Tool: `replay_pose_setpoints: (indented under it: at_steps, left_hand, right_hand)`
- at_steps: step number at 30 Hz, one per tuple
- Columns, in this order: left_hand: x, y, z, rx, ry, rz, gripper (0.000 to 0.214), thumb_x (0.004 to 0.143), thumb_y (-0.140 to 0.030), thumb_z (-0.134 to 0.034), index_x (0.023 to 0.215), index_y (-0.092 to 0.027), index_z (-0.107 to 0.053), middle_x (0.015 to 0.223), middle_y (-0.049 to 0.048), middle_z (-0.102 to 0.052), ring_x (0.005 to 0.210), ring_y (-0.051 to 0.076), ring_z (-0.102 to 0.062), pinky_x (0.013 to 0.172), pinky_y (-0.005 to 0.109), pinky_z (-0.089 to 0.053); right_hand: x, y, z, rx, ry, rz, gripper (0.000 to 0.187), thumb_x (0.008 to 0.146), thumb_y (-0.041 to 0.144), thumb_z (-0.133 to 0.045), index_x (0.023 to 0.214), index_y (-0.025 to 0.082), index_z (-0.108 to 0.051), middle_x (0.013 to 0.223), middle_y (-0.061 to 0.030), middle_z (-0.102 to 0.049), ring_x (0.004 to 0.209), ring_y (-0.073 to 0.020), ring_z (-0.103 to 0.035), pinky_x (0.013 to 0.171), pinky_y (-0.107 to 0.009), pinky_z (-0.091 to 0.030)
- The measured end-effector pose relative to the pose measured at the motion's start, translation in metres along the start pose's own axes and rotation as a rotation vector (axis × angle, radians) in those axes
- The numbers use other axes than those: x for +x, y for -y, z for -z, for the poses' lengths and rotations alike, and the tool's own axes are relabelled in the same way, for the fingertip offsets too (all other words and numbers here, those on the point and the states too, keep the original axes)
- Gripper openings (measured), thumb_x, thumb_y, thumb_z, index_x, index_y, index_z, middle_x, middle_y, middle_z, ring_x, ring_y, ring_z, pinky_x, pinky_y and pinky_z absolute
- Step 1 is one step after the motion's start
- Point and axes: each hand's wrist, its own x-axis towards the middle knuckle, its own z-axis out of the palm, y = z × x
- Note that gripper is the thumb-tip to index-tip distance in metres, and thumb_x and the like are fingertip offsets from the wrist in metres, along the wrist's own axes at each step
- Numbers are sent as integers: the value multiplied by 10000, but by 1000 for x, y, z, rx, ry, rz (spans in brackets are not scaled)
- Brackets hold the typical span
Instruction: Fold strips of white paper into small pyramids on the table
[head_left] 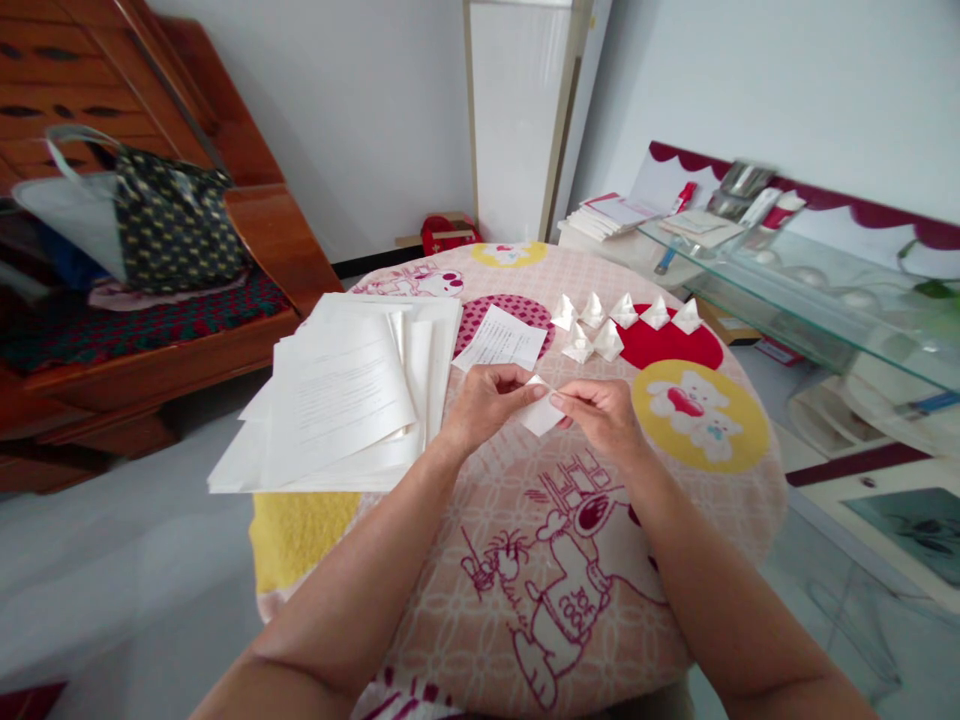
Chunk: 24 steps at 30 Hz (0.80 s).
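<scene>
My left hand [486,402] and my right hand [600,410] meet above the middle of the round table [525,560], both pinching a small folded piece of white paper [541,416]. The paper hangs between the fingertips, partly hidden by them. Just beyond it lies a single printed sheet [501,340]. Farther back, several small folded white paper shapes [622,320] sit in rows on the cartoon-patterned pink tablecloth.
A fanned stack of white paper sheets [345,400] overhangs the table's left edge. A wooden bench [150,320] with a patterned bag [169,225] stands to the left. A glass shelf unit [810,290] with bottles and books stands to the right.
</scene>
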Motion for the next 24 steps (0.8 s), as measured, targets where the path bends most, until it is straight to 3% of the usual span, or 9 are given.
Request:
replay_pose_setpoints:
  at_steps: [10,16,24]
  left_hand:
    - [-1,-4,-2,-41,-62,64,295,741,-399,-827,651,-146,-705,570,-8,-606,502,70,-455,467,213,-316]
    - [-2,-5,-7,-101,-230,75,337,716,-420,-810,606,-158,-630,563,-11,-600,483,79,-473,449,217,-314]
    - [0,-6,-7,-134,-374,94,330,674,-411,-796,566,-158,-613,524,-24,-553,471,74,-437,459,218,-311]
  right_hand:
    - [0,-2,-4,112,15,-50,223,819,344,-728,653,194,-739,565,3,-672,522,-124,-602,501,-234,-474]
    - [1,-11,-21,489,-34,-271,228,682,392,-849,713,179,-771,668,-34,-741,551,-161,-656,498,-283,-551]
    - [-3,-6,-35,498,54,-366,258,631,385,-867,681,149,-776,613,-71,-745,490,-173,-664,492,-290,-555]
